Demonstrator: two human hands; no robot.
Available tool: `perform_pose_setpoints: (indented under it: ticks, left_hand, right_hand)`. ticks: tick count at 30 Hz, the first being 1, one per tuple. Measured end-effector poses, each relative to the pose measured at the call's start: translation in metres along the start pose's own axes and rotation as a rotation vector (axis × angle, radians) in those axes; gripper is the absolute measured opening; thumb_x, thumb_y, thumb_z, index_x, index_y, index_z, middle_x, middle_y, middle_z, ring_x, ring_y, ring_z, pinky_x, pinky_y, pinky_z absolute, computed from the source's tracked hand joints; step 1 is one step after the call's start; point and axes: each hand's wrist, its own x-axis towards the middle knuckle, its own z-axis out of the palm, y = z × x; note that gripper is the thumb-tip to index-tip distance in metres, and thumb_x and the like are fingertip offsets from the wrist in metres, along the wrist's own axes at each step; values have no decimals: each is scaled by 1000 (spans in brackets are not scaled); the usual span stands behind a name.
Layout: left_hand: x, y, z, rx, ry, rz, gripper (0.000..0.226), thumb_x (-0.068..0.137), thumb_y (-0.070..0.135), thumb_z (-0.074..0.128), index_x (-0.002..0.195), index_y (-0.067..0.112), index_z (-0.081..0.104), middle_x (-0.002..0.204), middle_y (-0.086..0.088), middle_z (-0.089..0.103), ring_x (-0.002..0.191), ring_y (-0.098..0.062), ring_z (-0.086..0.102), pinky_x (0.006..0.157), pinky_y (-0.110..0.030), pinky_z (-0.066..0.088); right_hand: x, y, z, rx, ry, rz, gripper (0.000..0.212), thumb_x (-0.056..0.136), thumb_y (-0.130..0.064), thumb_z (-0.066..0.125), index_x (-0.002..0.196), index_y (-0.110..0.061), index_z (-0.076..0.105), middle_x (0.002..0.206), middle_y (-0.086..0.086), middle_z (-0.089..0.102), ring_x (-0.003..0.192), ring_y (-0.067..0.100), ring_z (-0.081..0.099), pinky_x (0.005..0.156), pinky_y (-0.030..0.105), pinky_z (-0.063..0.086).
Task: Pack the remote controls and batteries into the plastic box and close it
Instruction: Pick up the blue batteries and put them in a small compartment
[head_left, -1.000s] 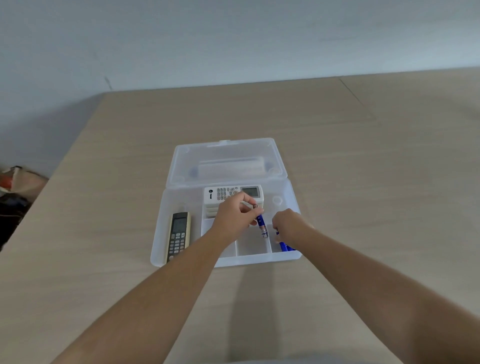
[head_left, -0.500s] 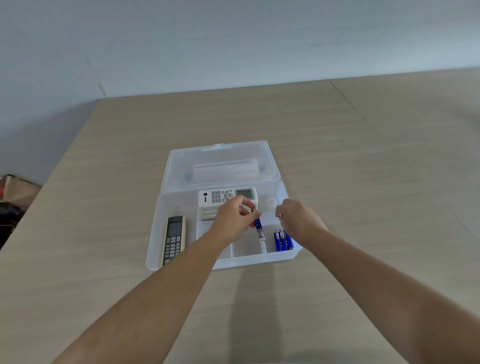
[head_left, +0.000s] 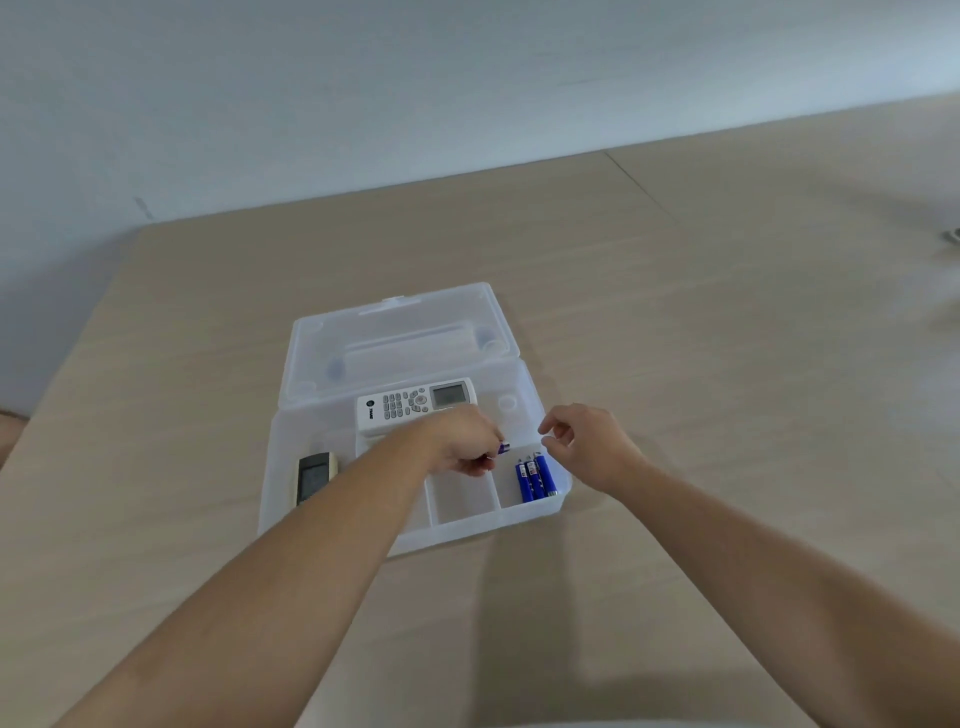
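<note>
A clear plastic box (head_left: 483, 527) lies open on the wooden table, its lid (head_left: 400, 338) folded back. A white remote (head_left: 415, 404) rests across the back compartment and a dark remote (head_left: 313, 478) lies in the left one, partly hidden by my left forearm. Three blue batteries (head_left: 535, 478) lie side by side in the front right compartment. My left hand (head_left: 465, 441) hovers over the middle of the box, closed on one blue battery (head_left: 503, 448) whose tip pokes out. My right hand (head_left: 584, 444) hangs above the box's right edge, fingers loosely apart and holding nothing.
The pale wooden table (head_left: 727, 338) runs back to a light blue wall. A small grey object (head_left: 953, 236) shows at the far right edge. Something dark and blurred sits beyond the table's left edge.
My right hand has lifted off the batteries and drawn back to the right, now empty. My left hand has turned its battery from hanging down to pointing sideways.
</note>
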Motion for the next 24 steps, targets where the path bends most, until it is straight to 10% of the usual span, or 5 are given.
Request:
perform_pose_setpoints:
  ticks: [10, 14, 17, 24]
  left_hand:
    - [14, 17, 19, 718, 124, 174, 22, 83, 9, 68, 102, -2, 71, 79, -6, 66, 83, -20, 67, 77, -28, 54]
    - [21, 21, 36, 1020, 55, 93, 26, 89, 12, 60, 63, 6, 58, 58, -1, 46, 62, -18, 48, 67, -26, 46]
    - [28, 22, 43, 973, 28, 29, 14, 92, 12, 58, 91, 1, 67, 65, -3, 51, 72, -17, 54, 76, -27, 48]
    - [40, 15, 54, 940, 177, 44, 30, 92, 5, 51, 63, 5, 45, 62, -3, 35, 55, -15, 39, 88, -30, 48]
  right_hand:
    - [4, 1, -3, 144, -8, 25, 10, 84, -16, 59, 87, -17, 69, 79, -3, 65, 70, 8, 57, 64, 14, 45]
    - [4, 1, 1, 154, -15, 18, 10, 84, -14, 59, 88, -14, 69, 71, -4, 60, 63, 7, 53, 62, 17, 46]
    - [4, 1, 2, 165, -13, 14, 11, 84, -13, 59, 88, -14, 69, 71, -3, 60, 63, 9, 53, 65, 23, 49]
    - [4, 4, 3, 206, -16, 7, 7, 83, -16, 60, 83, -17, 67, 69, -5, 60, 60, 6, 52, 64, 22, 49]
